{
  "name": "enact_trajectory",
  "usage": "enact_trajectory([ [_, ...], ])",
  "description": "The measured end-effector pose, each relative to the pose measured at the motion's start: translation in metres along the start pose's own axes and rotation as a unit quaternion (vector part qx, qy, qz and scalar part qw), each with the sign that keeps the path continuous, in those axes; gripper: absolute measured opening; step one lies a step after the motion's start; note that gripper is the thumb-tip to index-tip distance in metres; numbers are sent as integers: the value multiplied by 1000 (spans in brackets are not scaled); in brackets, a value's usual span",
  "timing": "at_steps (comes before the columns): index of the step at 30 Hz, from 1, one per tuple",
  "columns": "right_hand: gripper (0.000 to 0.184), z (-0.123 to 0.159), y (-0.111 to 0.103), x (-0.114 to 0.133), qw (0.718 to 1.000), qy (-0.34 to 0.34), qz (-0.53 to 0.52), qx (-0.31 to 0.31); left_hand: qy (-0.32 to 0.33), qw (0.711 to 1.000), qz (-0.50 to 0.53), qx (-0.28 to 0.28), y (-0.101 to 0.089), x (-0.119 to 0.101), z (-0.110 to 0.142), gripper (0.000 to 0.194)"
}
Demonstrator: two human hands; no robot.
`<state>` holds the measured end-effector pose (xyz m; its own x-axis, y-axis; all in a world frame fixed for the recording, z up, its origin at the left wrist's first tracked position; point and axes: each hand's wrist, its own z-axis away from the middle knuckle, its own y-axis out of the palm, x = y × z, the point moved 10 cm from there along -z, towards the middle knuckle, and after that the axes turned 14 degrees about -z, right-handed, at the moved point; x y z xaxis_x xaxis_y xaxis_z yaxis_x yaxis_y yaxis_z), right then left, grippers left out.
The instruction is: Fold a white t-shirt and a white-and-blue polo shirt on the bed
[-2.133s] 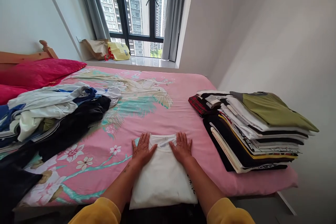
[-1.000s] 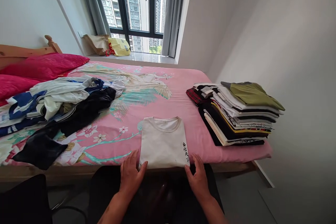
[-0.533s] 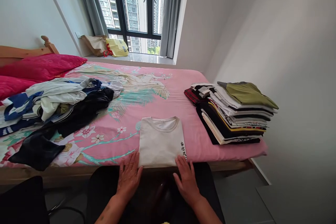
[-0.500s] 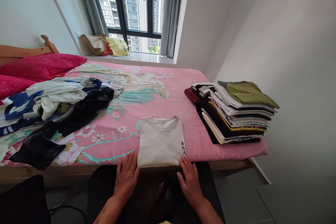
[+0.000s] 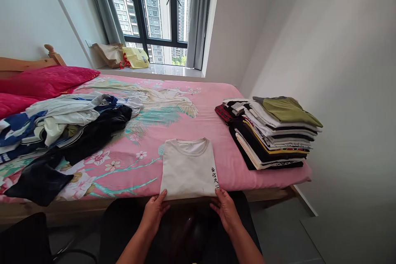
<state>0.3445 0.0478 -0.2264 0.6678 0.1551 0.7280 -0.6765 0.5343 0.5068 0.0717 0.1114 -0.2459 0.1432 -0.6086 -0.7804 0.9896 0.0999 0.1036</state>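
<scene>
A folded white T-shirt (image 5: 187, 169) with small black characters on its right side lies at the near edge of the pink floral bed (image 5: 198, 103). My left hand (image 5: 154, 211) is at the shirt's near left corner, thumb on top and fingers curled under the edge. At the near right corner, my right hand (image 5: 225, 209) grips the shirt the same way. Both hands are closed on the shirt's near edge.
A tall stack of folded clothes (image 5: 272, 132) with an olive shirt on top sits at the bed's right edge, close to the wall. A heap of unfolded clothes (image 5: 62, 123) covers the left side. Red pillows (image 5: 46, 80) and bags on the windowsill (image 5: 134, 57) lie beyond.
My hands slid back from the shirt's collar to its near edge. They were flat beside the corners, and now their fingers close on the edge. The view has pulled back from the bed.
</scene>
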Motion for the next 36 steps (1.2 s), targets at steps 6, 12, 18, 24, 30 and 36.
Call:
enact_trajectory([
  [6,29,-6,6,-4,996,32,-81,5,-33,994,42,91,9,4,8,22],
  [12,27,8,7,-6,988,99,-57,104,-8,961,-51,273,18,-6,28,35],
  [18,47,-5,44,23,978,81,-7,194,3,959,-42,280,31,-45,20,35],
  [24,47,-44,61,28,977,115,-31,179,-4,970,-64,236,44,-72,4,47],
  [30,34,-63,80,33,972,178,-73,136,-106,973,-37,204,64,-88,4,59],
  [36,38,-32,114,117,962,141,-91,217,-125,977,9,174,82,-119,50,66],
])
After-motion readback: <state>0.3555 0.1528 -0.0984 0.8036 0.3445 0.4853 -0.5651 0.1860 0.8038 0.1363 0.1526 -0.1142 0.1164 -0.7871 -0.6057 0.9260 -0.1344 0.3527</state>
